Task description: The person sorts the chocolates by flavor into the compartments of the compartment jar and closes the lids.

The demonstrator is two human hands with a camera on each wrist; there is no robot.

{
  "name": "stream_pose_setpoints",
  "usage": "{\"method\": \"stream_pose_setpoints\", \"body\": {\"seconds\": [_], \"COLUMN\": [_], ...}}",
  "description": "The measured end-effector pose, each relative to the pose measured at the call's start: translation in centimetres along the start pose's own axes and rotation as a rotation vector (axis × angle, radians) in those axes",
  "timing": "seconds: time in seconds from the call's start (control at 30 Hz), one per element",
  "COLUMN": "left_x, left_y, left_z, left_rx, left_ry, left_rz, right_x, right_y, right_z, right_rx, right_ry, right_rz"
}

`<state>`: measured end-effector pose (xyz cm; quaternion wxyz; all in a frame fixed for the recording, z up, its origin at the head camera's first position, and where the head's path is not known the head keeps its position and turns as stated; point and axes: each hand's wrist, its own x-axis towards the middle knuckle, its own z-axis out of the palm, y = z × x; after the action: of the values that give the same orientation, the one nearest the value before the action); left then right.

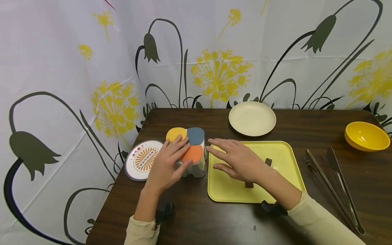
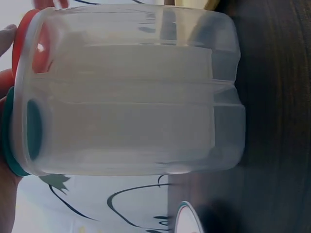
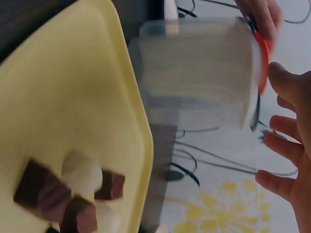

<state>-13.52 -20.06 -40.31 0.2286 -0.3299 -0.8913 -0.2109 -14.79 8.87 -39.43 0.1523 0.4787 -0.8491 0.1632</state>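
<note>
A translucent plastic container point(image 1: 199, 171) with several coloured lids stands upright on the table. In the head view its yellow lid point(image 1: 173, 132), blue lid point(image 1: 196, 136) and orange lid point(image 1: 197, 150) show; the left wrist view adds a teal lid point(image 2: 10, 145). My left hand point(image 1: 165, 165) rests on top of the lids with its fingers spread, hiding part of them. To the right of the container, my right hand point(image 1: 237, 159) hovers above the yellow tray point(image 1: 223, 194), fingers extended and holding nothing. Dark brown blocks point(image 3: 41, 189) and pale rounded pieces point(image 3: 81, 172) lie on the tray, partly hidden by my right arm.
Left of the container lies a printed plate point(image 1: 133, 165). A cream plate point(image 1: 252, 119) sits behind the tray. At the right are a yellow bowl point(image 1: 365, 137) and metal tongs point(image 1: 343, 185). A flowered curtain point(image 1: 214, 20) hangs along the table's back and left.
</note>
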Motion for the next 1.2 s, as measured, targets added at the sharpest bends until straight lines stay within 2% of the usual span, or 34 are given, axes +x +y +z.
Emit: {"method": "stream_pose_setpoints", "body": {"seconds": [0.17,0.4,0.57,0.83,1.03,1.2], "left_x": [-0.1,-0.1,-0.3,-0.4,-0.3,-0.3], "left_y": [0.0,0.0,-0.1,-0.1,-0.4,-0.6], "left_z": [0.4,1.1,1.4,1.6,2.2,2.6], "left_rx": [0.003,-0.021,-0.024,-0.011,0.024,0.065], "left_ry": [0.038,0.082,0.130,0.180,0.222,0.272], "left_rz": [0.005,0.007,0.011,0.018,0.049,0.095], "right_x": [1.5,2.3,2.8,3.3,3.3,3.4], "right_y": [-1.0,-1.3,-1.2,-0.9,-0.7,-0.6], "right_z": [1.9,3.3,3.6,3.6,3.2,3.1], "right_rx": [-0.020,-0.105,-0.136,-0.185,-0.235,-0.228], "right_ry": [0.031,0.093,0.137,0.164,0.142,0.122], "right_rz": [-0.049,-0.049,-0.069,-0.098,-0.108,-0.106]}}
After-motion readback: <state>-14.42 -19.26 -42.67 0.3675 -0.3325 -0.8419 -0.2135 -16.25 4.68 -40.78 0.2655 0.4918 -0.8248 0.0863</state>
